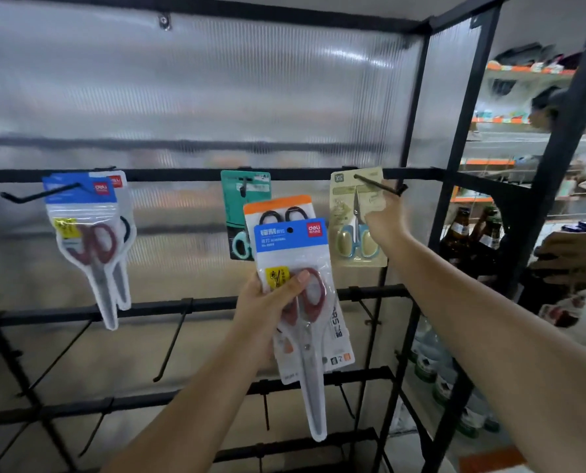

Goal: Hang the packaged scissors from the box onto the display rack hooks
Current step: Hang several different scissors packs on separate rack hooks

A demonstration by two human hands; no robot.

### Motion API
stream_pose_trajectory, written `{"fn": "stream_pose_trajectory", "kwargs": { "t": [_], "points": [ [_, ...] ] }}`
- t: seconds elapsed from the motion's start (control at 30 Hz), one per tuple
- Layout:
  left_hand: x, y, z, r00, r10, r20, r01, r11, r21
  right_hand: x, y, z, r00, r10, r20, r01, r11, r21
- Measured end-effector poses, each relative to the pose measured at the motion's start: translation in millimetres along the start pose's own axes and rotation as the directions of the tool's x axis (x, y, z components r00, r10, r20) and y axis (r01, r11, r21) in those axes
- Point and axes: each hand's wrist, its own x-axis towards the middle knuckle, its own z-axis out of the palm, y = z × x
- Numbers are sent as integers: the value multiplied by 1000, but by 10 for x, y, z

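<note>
Head view, right hand: our right hand (385,218) pinches the right edge of the beige pack of small scissors (358,216), which is already threaded on the right hook (380,186) of the top rail.
Head view, left hand: our left hand (267,298) is closed round a stack of packs, the blue-headed red-handled scissors (293,285) in front and an orange-headed pack (278,208) behind; they are held in front of the rack, not yet on any hook.
Already hung: two blue packs (90,240) on the left hook (39,194), a teal pack (242,213) on the middle hook.
The box: not in view.
Step in hand: we judge it to be seating the beige pack.
How to do it well: slide the pack back toward the rail until it hangs square, let go only once it hangs freely.
Next pack: match the blue pack to the left hook, lining its hole up with the hook tip before pushing.
Risk: the stack slipping from one hand.
</note>
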Motion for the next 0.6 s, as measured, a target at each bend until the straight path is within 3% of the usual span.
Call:
{"fn": "stream_pose_trajectory", "kwargs": {
  "t": [0.07, 0.13, 0.23, 0.3, 0.37, 0.43, 0.6],
  "points": [
    [0, 18, -63, 1000, -2, -8, 2, 1000, 7, -87, 93, 34, 1000, -27, -3, 27, 998, -55],
    [6, 29, -142, 1000, -6, -17, 6, 1000, 17, -365, 98, 20, 997, -78, 18, 76, 993, 89],
    [-27, 36, -252, 999, -6, -34, 6, 1000, 20, -1019, 6, -78, 945, -116, 306, 33, 964, 264],
    [-89, 14, -321, 999, 3, -41, -3, 1000, 17, -1369, -13, -84, 849, -154, 505, 14, 963, 269],
    [-167, -13, -380, 999, 22, -38, -22, 1000, 13, -1580, 16, 19, 790, -148, 595, 41, 981, 189],
    [-242, -27, -431, 999, 30, -40, -31, 999, -16, -1701, 31, 169, 818, -112, 565, 45, 990, 130],
    [-355, 10, -620, 992, 56, -113, -67, 993, -101, -1856, -45, 441, 865, -138, 483, 25, 972, 233]
  ]
}}
